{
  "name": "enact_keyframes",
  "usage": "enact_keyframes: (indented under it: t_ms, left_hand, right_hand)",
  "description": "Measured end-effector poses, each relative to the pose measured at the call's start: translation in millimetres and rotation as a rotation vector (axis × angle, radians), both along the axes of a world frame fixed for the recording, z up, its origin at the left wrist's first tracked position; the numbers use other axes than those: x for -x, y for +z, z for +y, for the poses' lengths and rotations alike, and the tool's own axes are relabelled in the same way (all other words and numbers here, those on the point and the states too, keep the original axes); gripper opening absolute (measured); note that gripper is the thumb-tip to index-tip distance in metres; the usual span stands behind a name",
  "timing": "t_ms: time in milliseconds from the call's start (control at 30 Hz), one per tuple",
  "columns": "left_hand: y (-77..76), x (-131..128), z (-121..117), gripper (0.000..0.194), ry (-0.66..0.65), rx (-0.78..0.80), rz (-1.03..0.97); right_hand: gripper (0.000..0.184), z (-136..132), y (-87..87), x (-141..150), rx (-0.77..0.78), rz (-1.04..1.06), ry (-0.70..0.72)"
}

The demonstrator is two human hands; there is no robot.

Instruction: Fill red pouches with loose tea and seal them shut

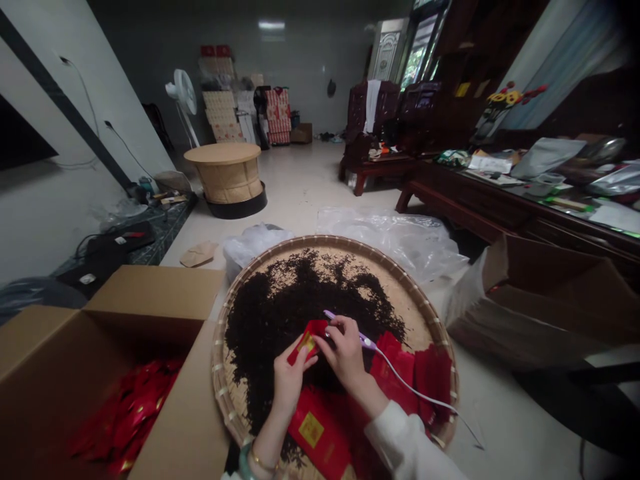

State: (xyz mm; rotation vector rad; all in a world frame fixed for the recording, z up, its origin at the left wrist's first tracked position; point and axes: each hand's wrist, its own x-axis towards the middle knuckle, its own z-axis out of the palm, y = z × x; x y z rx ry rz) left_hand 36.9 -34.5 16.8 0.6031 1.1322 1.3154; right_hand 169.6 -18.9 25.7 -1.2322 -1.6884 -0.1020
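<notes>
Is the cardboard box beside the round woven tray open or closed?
Open: the cardboard box has its flaps spread outward, and shiny red packets show inside it.

Dim indoor light from a ceiling lamp (271,25) and a far window (419,50); soft shadows, heavy fisheye bend toward the edges, darkened corners, fine detail perhaps slightly soft throughout.

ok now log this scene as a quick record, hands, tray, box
left hand: holds small red gold-labelled packet
right hand: grips lilac corded tool
under hands: round woven bamboo tray
on tray: dark loose leaves, likely tea; more red packets
beside tray: open cardboard box holding red packets
</notes>
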Motion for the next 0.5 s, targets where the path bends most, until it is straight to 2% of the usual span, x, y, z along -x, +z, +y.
enact_keyframes:
  t_ms: [100,200,367,500]
  left_hand:
    - [1.2,0.6,-1.2,0.037,-0.082,0.001,0.010]
    - [2.8,1.1,-1.3,0.040,-0.107,0.018,-0.023]
    - [7.0,7.7,0.6,0.045,-0.120,0.048,-0.115]
    - [10.3,16.6,-1.4,0.042,-0.236,0.045,-0.163]
  right_hand:
    - [0.021,1.5,3.7,-3.2,0.006,0.014,-0.004]
    - [0.024,1.7,5.9,-6.4,0.060,0.040,0.088]
    - [0.022,0.9,12.7,-15.2,0.371,0.142,0.249]
    - [0.023,1.6,21.0,-24.7,0.617,0.228,0.473]
